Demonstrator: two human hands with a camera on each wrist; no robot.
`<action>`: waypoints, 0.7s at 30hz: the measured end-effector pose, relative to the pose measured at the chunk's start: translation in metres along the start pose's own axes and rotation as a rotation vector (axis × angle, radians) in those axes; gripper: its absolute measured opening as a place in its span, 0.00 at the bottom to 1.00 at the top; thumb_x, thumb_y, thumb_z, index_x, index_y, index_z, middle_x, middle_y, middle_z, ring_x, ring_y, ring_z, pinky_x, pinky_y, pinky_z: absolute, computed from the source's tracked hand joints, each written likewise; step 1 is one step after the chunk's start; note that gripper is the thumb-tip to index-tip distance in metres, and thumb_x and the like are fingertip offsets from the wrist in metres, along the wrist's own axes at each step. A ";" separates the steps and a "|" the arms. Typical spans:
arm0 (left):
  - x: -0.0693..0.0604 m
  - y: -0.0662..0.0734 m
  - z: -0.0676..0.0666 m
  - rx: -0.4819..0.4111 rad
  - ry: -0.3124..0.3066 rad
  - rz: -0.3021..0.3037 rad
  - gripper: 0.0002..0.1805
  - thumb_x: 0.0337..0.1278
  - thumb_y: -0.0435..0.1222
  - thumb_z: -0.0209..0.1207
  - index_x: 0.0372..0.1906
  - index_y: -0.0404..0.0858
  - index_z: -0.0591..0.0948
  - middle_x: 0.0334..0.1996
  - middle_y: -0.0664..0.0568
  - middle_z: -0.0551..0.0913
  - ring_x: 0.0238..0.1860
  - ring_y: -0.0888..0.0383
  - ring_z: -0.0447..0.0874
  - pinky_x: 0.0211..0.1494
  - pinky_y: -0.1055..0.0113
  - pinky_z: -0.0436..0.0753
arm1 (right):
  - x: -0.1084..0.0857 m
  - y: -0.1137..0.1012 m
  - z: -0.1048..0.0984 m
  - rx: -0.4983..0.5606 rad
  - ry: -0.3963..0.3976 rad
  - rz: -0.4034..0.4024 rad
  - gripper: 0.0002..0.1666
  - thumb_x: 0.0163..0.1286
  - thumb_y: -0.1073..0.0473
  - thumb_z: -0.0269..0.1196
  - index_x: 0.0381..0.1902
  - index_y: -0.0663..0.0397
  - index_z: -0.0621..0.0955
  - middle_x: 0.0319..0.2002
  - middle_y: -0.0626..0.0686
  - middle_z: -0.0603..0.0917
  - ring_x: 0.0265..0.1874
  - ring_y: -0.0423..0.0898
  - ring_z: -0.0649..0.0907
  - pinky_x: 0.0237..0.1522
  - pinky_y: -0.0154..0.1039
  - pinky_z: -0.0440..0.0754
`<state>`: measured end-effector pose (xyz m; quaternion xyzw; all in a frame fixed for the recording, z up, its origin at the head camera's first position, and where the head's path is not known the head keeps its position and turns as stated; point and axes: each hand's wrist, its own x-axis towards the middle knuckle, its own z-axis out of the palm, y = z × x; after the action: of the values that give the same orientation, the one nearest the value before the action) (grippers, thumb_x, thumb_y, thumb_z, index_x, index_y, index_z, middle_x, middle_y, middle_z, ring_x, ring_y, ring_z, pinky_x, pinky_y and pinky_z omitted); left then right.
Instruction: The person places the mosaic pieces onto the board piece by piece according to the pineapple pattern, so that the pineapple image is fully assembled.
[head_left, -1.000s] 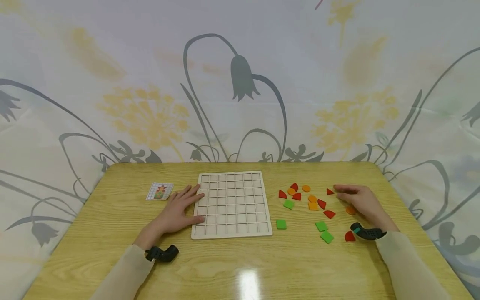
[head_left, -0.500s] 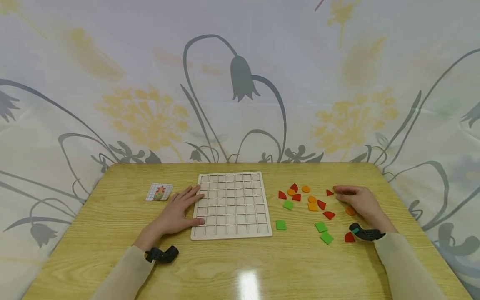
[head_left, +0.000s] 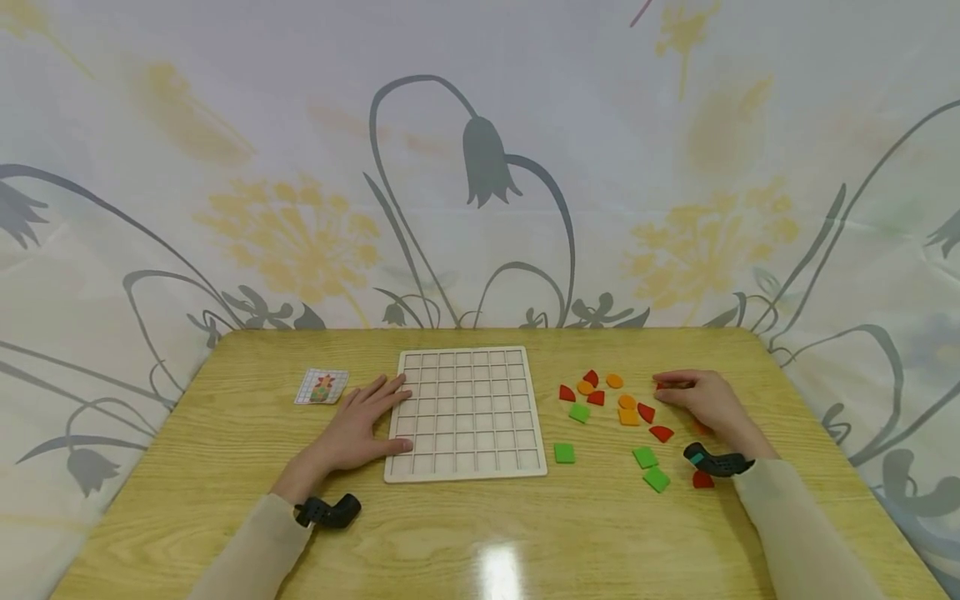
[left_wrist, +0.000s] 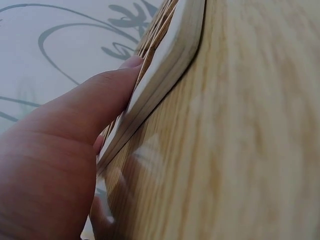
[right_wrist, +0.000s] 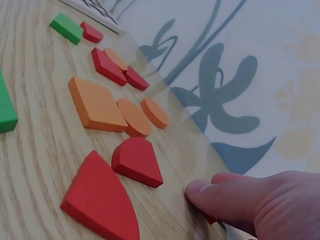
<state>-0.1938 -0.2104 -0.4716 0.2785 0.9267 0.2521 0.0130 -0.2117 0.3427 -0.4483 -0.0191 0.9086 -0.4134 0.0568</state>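
My right hand has its thumb and fingertips on a small red triangle, pinching it at the tabletop; in the right wrist view the thumb covers most of the red triangle. Fingers spread, my left hand rests across the left rim of a pale gridded board. Its thumb lies over the edge of the wooden board in the left wrist view. Between the board and my right hand lie loose red quarter pieces, orange discs, an orange square and green squares.
A patterned card lies left of the board, beyond my left hand. An orange disc is partly hidden under my right hand, and a red quarter piece sits near the right wrist. A flower-printed cloth hangs behind the table.
My right hand has shifted slightly left, its fingertips moving from beside the red triangle onto it. My left hand stays on the board.
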 end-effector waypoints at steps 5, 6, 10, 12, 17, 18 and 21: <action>-0.001 0.000 0.000 -0.008 0.000 -0.003 0.45 0.57 0.58 0.65 0.75 0.42 0.67 0.78 0.50 0.54 0.78 0.42 0.46 0.71 0.36 0.46 | 0.003 -0.001 0.002 -0.007 -0.017 0.008 0.29 0.72 0.52 0.65 0.63 0.66 0.77 0.60 0.67 0.79 0.60 0.64 0.74 0.58 0.56 0.71; -0.001 0.000 0.000 -0.009 0.000 -0.005 0.45 0.57 0.58 0.65 0.75 0.43 0.67 0.79 0.50 0.54 0.78 0.42 0.46 0.72 0.36 0.46 | 0.004 -0.001 0.002 -0.014 -0.014 0.008 0.28 0.72 0.53 0.65 0.62 0.66 0.78 0.58 0.67 0.80 0.58 0.63 0.76 0.57 0.54 0.72; -0.001 -0.001 -0.001 -0.008 0.003 -0.009 0.45 0.57 0.58 0.65 0.75 0.42 0.67 0.78 0.50 0.54 0.78 0.42 0.45 0.71 0.36 0.46 | 0.007 -0.002 0.003 -0.055 0.015 0.006 0.22 0.71 0.54 0.66 0.54 0.66 0.82 0.50 0.62 0.84 0.46 0.55 0.79 0.47 0.46 0.74; -0.001 -0.002 0.000 -0.006 0.003 -0.009 0.45 0.57 0.58 0.65 0.75 0.42 0.67 0.79 0.50 0.54 0.78 0.42 0.45 0.71 0.36 0.46 | 0.007 -0.003 0.003 -0.073 0.029 0.008 0.20 0.70 0.54 0.67 0.51 0.65 0.83 0.46 0.60 0.84 0.41 0.52 0.79 0.44 0.43 0.73; 0.001 -0.003 0.001 -0.006 0.009 -0.005 0.44 0.57 0.59 0.64 0.75 0.43 0.67 0.79 0.51 0.54 0.78 0.42 0.45 0.71 0.36 0.46 | 0.008 -0.007 0.002 -0.107 0.073 0.015 0.15 0.71 0.56 0.66 0.45 0.65 0.83 0.43 0.60 0.83 0.38 0.53 0.77 0.41 0.44 0.71; 0.001 -0.003 0.001 -0.007 0.010 -0.005 0.44 0.57 0.59 0.64 0.75 0.43 0.67 0.79 0.51 0.54 0.78 0.42 0.45 0.71 0.36 0.46 | 0.007 -0.008 0.002 -0.111 0.088 0.019 0.15 0.71 0.56 0.65 0.45 0.65 0.82 0.43 0.61 0.83 0.39 0.55 0.77 0.42 0.45 0.71; 0.000 -0.002 0.002 -0.016 0.004 -0.011 0.44 0.57 0.59 0.65 0.75 0.43 0.68 0.78 0.51 0.54 0.78 0.42 0.45 0.71 0.36 0.46 | 0.005 -0.012 0.005 -0.100 0.162 0.050 0.16 0.72 0.56 0.64 0.47 0.67 0.82 0.43 0.63 0.83 0.40 0.57 0.77 0.41 0.45 0.70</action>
<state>-0.1946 -0.2104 -0.4739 0.2728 0.9261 0.2602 0.0147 -0.2159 0.3310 -0.4431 0.0343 0.9300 -0.3660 -0.0074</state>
